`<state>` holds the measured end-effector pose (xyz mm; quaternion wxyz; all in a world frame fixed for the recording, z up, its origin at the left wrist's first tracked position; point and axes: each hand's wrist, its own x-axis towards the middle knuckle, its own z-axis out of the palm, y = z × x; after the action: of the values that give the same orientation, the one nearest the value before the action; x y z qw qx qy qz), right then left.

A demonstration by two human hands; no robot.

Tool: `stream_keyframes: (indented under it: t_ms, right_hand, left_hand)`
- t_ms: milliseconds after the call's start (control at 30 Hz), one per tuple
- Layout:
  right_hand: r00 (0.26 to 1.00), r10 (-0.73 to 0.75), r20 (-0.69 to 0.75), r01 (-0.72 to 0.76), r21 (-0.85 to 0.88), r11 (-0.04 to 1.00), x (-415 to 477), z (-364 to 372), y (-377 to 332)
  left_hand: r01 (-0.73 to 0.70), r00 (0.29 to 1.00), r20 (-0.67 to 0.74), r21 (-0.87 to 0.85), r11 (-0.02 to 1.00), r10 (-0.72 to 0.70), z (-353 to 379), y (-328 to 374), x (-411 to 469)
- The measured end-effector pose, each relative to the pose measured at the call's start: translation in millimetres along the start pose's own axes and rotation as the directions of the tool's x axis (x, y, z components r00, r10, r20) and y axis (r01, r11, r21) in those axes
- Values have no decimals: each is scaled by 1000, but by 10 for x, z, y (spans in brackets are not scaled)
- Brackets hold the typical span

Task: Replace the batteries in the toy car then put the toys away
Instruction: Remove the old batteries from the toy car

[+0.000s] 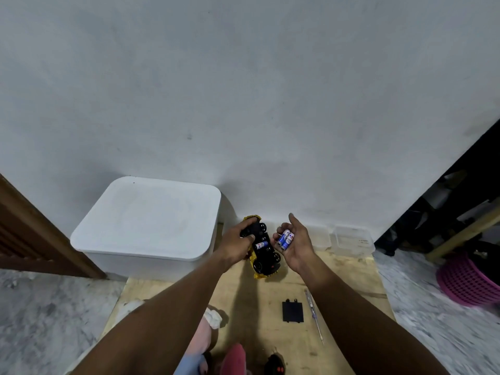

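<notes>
— Where's the toy car [263, 255]?
— Upside down on the wooden surface [338, 277], near the wall, black underside and wheels up. The left hand [236, 243] grips its far end, fingers curled over the chassis.
— And the battery bay?
— Open. One blue-and-white cell [261, 245] lies in it.
— The other hand?
— The right hand [296, 244] is palm up just beside the car, fingers curled loosely round two batteries [285, 239] with the same label.
— Containers?
— A white bin [146, 223] stands left of the car against the wall, its lid on, so the contents are hidden. Two clear plastic tubs [351, 239] sit by the wall on the right; I cannot tell what they hold. A pink basket [470, 280] is on the floor further right, its inside out of sight.
— Anything loose?
— The black battery cover [292, 312] lies flat nearer the person, with a screwdriver [313, 315] just beside it.
</notes>
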<state>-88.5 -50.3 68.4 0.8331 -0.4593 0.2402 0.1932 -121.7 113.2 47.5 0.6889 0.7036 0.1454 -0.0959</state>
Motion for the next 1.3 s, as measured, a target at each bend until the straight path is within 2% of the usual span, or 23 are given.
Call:
stream_keyframes:
  t_ms: [100, 200, 333, 433, 500, 567, 667, 867, 1000, 1067, 1133, 1200, 1300]
  right_hand:
    - [996, -8, -86, -5, -153, 988, 12, 57, 3]
    - [989, -89, -120, 40, -360, 932, 5, 82, 2]
    - [966, -245, 81, 241, -620, 746, 27, 53, 40]
    - [881, -367, 298, 452, -759, 469, 32, 20, 60]
    - [847, -346, 404, 515, -787, 340, 40, -11, 88]
    - [838, -297, 458, 533, -803, 265, 59, -49, 115]
    - [810, -260, 525, 561, -823, 86, 76, -99, 128]
    - [802, -156, 577, 564, -817, -119, 91, -108, 34]
    - [744, -124, 657, 617, -746, -250, 107, -130, -15]
    - [715, -145, 684, 635, -722, -275, 111, -151, 0]
    - [697, -179, 695, 648, -716, -259, 114, -161, 23]
    - [704, -226, 673, 652, -739, -170, 110, -158, 48]
    - [761, -301, 575, 617, -785, 62, 86, -131, 57]
  left_hand:
    - [10, 1000, 9, -11, 1000, -10, -7, -5, 11]
    - [25, 1000, 18, 1, 1000, -25, -20, 8, -1]
    - [40, 999, 31, 12, 999, -40, -41, 50, -6]
    - [34, 999, 39, 31, 999, -35, -55, 84, -11]
    - [25, 999, 32, 41, 999, -27, -65, 98, -16]
    - [23, 999, 25, 49, 999, -24, -73, 103, -24]
    - [15, 1000, 16, 70, 997, -16, -72, 109, -24]
    - [12, 999, 33, 72, 997, -14, -46, 124, -55]
    - [20, 999, 38, 43, 999, -21, -51, 124, -62]
    - [22, 999, 36, 25, 999, -23, -51, 155, -66]
    - [25, 999, 34, 22, 999, -25, -55, 196, -71]
    - [24, 999, 39, 15, 1000, -25, -61, 220, -79]
    - [22, 999, 42, 18, 1000, -22, -68, 232, -114]
